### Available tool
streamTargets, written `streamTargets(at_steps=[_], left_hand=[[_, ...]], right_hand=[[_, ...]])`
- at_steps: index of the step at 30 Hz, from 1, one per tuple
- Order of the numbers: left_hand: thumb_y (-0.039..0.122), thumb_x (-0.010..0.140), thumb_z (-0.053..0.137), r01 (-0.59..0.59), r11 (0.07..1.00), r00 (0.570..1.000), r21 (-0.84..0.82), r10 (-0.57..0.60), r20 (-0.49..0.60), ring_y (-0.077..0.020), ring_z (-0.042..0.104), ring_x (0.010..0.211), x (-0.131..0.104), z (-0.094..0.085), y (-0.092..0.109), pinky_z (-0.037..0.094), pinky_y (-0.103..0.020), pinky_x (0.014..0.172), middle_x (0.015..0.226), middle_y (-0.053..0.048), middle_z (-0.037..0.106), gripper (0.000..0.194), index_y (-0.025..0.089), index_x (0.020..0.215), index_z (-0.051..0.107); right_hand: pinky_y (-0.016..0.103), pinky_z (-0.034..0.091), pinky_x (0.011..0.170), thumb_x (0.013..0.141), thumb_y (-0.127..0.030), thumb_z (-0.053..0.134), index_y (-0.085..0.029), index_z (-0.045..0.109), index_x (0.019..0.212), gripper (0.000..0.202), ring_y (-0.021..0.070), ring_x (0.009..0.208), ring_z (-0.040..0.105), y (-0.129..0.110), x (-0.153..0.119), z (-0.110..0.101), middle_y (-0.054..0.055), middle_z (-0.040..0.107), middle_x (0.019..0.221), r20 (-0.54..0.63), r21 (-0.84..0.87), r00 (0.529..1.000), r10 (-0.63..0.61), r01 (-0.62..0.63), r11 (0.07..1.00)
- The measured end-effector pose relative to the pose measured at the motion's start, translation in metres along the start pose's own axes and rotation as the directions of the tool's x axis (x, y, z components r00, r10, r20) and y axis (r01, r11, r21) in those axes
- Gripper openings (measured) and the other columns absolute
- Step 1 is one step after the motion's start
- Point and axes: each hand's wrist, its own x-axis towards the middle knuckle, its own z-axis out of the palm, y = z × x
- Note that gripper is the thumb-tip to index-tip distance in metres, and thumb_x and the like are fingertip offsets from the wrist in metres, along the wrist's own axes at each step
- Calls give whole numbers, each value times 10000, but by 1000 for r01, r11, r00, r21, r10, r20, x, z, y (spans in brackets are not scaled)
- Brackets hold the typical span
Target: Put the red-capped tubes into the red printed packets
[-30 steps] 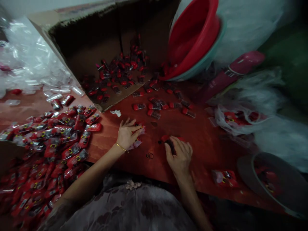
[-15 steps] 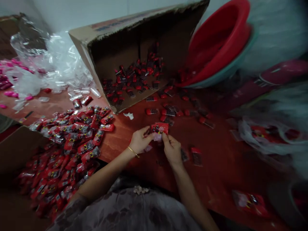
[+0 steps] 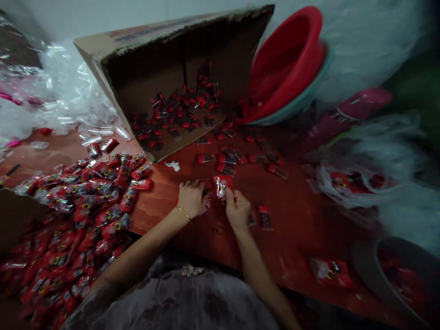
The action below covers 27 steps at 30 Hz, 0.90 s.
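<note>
Prob. well along but unfinished: big heap of bagged red pcs (image 3: 108, 213) on the person's L, w/ plenty of unbagged red-capped cases (image 3: 205, 158) on the tabletop (image 3: 292, 224) & more in the carton (image 3: 120, 37). R hand (image 3: 238, 211) has thumb & fingers closed on a small red packet (image 3: 222, 183), just R of the L hand (image 3: 190, 197). L fingers curled, grip hidden, can't tell. Packet's long axis seems approx. away from the person, far end toward the cases; which end's its top, unclear.
</note>
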Motion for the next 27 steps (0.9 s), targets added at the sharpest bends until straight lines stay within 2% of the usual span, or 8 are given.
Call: streamTargets(at_steps=[4, 6, 8, 11, 14, 19, 23, 27], left_hand=[[367, 817, 490, -8, 996, 991, -92, -4, -132, -344, 467, 1165, -3, 0, 2, 295, -507, 982, 1365, -208, 442, 534, 83, 1269, 476], [388, 854, 428, -40, 951, 984, -305, -16, -180, -319, 474, 1168, -6, -2, 2, 287, -488, 1002, 1309, -193, 509, 476, 90, 1209, 536], [456, 868, 385, -3, 779, 993, -627, -70, -91, -271, 573, 1019, -9, -4, 2, 392, -418, 916, 1100, -157, 651, 466, 107, 1043, 639], [567, 720, 571, 204, 309, 973, -929, -164, 159, -182, 623, 721, -11, -4, 8, 473, -287, 686, 779, -80, 700, 464, 128, 813, 691], [467, 496, 784, 284, 15, 932, -959, -240, 273, -102, 570, 551, -14, -2, 16, 441, -207, 549, 641, -18, 666, 401, 136, 699, 683], [377, 401, 840, 400, -216, 851, -891, -274, 448, -60, 496, 414, -16, -4, 20, 363, -173, 409, 498, 15, 596, 378, 124, 546, 599], [353, 326, 865, 439, -322, 793, -839, -300, 530, -77, 558, 460, -16, -12, 16, 439, -182, 465, 541, -4, 638, 433, 115, 583, 611], [362, 313, 869, 445, -332, 782, -831, -307, 542, -84, 575, 474, -15, -13, 16, 473, -196, 503, 542, -2, 640, 455, 116, 598, 613]], right_hand=[[235, 292, 489, 866, -441, 402, -208, 392, 517, 419, 98, 452, 386, -4, -6, 1, -43, 418, 452, -73, -74, 995, -70, 65, 995], [229, 287, 493, 880, -413, 397, -206, 377, 524, 413, 93, 465, 372, -8, -7, 1, -49, 396, 466, -76, -40, 992, -96, 93, 995], [217, 305, 501, 893, -387, 395, -195, 426, 572, 375, 93, 488, 401, -13, -8, 0, -47, 425, 498, -31, 20, 993, -114, 115, 993], [202, 327, 503, 900, -361, 402, -181, 505, 677, 305, 91, 501, 439, -21, -12, 1, -47, 468, 532, 29, 48, 991, -134, 132, 990], [202, 311, 488, 897, -354, 410, -189, 478, 631, 319, 87, 479, 417, -27, -18, 4, -55, 435, 508, 38, 13, 989, -144, 144, 989], [222, 347, 516, 910, -372, 374, -197, 479, 618, 356, 108, 510, 459, -27, -30, -11, -29, 490, 535, 54, -56, 984, -168, 171, 984], [301, 438, 727, 858, -417, 479, -182, 579, 940, 267, 182, 774, 579, -8, -37, -50, 55, 646, 822, 31, -250, 980, -194, 196, 948], [411, 436, 791, 781, -482, 569, -153, 528, 1158, 503, 282, 925, 553, 20, -42, -76, 138, 646, 1039, 105, -642, 978, -178, 203, 739]])
